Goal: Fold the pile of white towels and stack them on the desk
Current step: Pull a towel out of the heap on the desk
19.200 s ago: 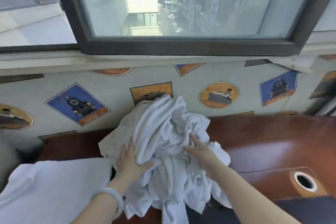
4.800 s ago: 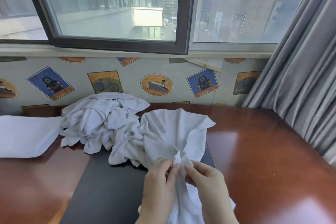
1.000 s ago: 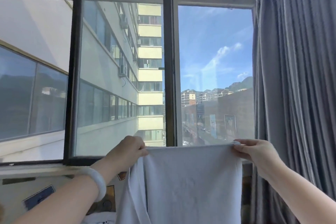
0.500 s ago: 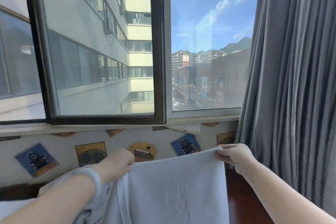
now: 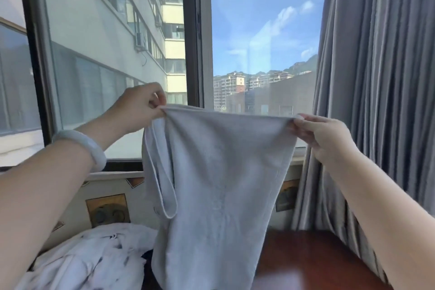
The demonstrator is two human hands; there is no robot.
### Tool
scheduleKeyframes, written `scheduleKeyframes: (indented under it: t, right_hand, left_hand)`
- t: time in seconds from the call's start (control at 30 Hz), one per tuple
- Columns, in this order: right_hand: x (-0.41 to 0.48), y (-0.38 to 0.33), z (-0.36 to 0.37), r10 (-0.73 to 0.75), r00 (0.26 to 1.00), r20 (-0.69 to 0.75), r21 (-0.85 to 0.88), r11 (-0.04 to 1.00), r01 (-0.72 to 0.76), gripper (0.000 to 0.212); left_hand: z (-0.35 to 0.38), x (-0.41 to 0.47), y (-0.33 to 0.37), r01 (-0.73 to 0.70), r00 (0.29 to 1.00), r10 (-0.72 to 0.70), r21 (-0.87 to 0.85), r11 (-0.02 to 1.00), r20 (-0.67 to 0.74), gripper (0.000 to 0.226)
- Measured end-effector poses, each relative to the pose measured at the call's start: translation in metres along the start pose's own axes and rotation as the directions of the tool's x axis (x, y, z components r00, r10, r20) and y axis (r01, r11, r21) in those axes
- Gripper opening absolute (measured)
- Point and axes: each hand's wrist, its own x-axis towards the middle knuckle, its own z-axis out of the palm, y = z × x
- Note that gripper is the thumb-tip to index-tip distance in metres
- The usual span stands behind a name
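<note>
You hold one towel (image 5: 219, 183) up in the air in front of the window (image 5: 131, 54). Your left hand (image 5: 141, 106) pinches its top left corner and your right hand (image 5: 322, 134) pinches its top right corner, fingers curled on the hem. The hands are spread apart, so the top edge runs nearly taut between them with only a slight sag. That lets the cloth hang by its own weight and shed its creases before you fold it.

The towel hangs over the middle of the bench (image 5: 306, 254). Its lower end drops out of view at the bottom, so I can't tell whether it touches the bench.

On the left side a strip of hem loops down below your left hand. That side looks doubled over, not flat, and probably needs shaking out or re-gripping first.

The pile (image 5: 94, 256) of unfolded towels lies crumpled on the left part of the bench, toward its back edge. The right part of the bench, near the curtain (image 5: 376, 101), shows bare wood, which looks like a fair place to lay this one down.
</note>
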Motion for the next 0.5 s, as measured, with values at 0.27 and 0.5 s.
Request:
scheduleKeyframes:
  t: [0.27, 0.5]
  right_hand:
    - [-0.154, 0.184, -0.118, 0.471, 0.88, -0.061, -0.195, 0.859, -0.473, 0.015]
    - [-0.35, 0.33, -0.213, 0.716, 0.529, -0.455, -0.24, 0.474, -0.847, 0.022]
  left_hand:
    - [0.125, -0.244, -0.08, 0.142, 0.746, -0.148, 0.062, 0.988, 0.649, 0.04]
    - [0.226, -0.508, -0.112, 0.313, 0.528, -0.31, 0.158, 0.937, 0.791, 0.02]
